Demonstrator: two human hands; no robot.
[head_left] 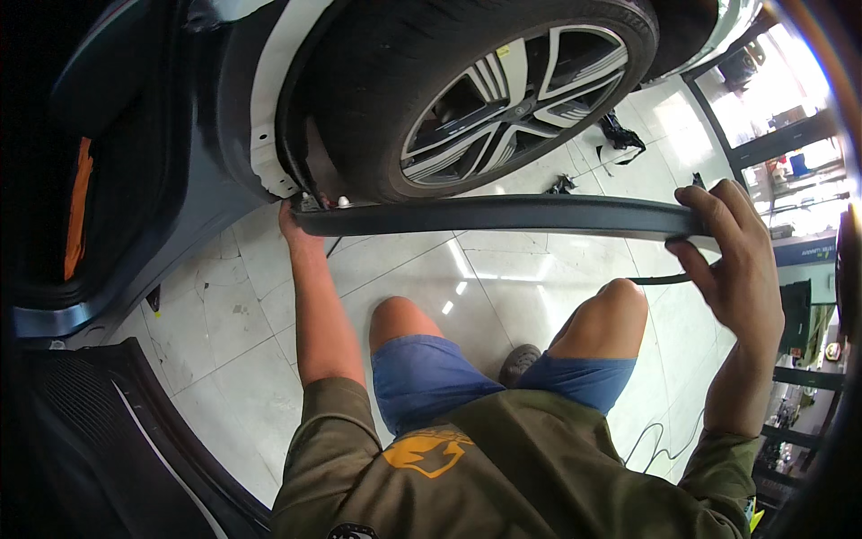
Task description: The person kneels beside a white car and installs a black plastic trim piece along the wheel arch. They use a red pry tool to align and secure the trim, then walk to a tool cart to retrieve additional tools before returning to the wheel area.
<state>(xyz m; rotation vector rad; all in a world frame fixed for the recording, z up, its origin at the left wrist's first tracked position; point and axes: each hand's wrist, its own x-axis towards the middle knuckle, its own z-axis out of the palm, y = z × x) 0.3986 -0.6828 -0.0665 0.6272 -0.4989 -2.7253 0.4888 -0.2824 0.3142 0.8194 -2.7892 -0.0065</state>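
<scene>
A long black wheel arch trim (503,214) lies across my view in front of the car wheel (516,108). My right hand (743,256) is closed on its right end, thumb below and fingers above. At the other end, my left hand (294,225) grips the trim low beside the wheel arch edge (269,148); the trim hides most of those fingers. A small white clip (343,202) sticks up from the trim near my left hand. Bare white metal shows along the arch, with the tyre (359,117) just behind the trim.
An open car door area with an orange strip (78,208) stands at left, above a dark sill panel (108,431). Black scraps (621,135) lie on the tiled floor (449,269) past the wheel. A thin cable (664,440) runs at lower right. Shelves (799,171) line the right side.
</scene>
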